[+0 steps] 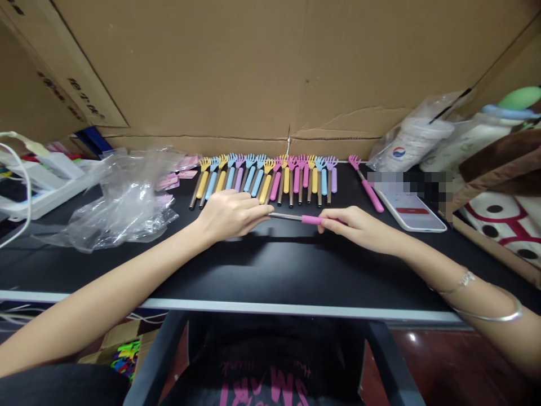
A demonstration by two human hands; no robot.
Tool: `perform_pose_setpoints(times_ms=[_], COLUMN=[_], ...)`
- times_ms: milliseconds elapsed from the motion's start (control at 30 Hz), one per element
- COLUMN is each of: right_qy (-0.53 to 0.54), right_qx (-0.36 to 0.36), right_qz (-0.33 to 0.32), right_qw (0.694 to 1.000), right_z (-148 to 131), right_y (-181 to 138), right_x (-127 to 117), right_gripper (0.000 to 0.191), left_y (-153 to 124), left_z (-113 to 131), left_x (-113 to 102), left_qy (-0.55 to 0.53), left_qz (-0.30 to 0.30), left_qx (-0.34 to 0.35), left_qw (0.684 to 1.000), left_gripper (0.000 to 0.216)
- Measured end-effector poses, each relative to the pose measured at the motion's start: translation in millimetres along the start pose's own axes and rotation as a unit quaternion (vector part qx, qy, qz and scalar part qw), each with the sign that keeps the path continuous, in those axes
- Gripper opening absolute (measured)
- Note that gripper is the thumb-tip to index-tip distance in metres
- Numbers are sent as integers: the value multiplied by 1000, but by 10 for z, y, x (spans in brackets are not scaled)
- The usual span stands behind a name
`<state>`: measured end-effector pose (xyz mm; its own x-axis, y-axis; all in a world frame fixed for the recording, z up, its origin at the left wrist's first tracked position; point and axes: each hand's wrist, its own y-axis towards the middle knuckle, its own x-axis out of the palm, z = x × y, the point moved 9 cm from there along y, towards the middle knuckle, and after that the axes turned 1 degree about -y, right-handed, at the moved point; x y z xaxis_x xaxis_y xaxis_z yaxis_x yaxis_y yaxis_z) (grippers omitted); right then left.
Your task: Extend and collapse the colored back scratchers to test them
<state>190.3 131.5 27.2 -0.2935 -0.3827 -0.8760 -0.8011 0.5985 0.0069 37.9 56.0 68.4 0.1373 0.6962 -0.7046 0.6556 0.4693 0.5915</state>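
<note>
A pink-handled back scratcher with a metal shaft (pixel 296 217) lies crosswise between my hands over the black table (pixel 270 265). My right hand (pixel 355 224) pinches its pink grip end. My left hand (pixel 234 213) is closed around the other end, and the claw head is hidden under its fingers. Just behind my hands, a row of several back scratchers (pixel 266 177) with yellow, blue, purple and pink handles lies side by side, claws pointing to the cardboard wall. One more pink back scratcher (pixel 367 185) lies apart to the right of the row.
Crumpled clear plastic bags (pixel 122 197) lie at the left, with white items (pixel 46 180) beyond them. A phone (pixel 409 210) lies face up at the right, beside bagged paper cups (pixel 416 141) and a plush toy (pixel 507 197). Cardboard (pixel 270 73) walls the back.
</note>
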Motion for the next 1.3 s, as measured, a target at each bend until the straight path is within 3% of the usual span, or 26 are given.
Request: perform_pose_setpoints(times_ms=[200,567,867,1300], right_qy=[13,-124,-240,-276], right_qx=[8,12,-4,-78], right_qz=[-21,50,103,205], right_qw=[1000,991,965,936], right_z=[-2,97,27,-235], right_y=[10,-1,-44,-138], right_x=[46,-35,-112,-258], right_gripper=[46,40,40,36], left_y=[-3,-87,-158,-134], left_z=[29,-62,-107,-109], left_x=[25,245,501,491], left_qy=[2,-113,-231,-290], left_qz=[-12,-55,-181,-176], left_qx=[2,-79,-184,-212], left_qw=[1000,989,938,917], left_gripper=[27,28,27,24])
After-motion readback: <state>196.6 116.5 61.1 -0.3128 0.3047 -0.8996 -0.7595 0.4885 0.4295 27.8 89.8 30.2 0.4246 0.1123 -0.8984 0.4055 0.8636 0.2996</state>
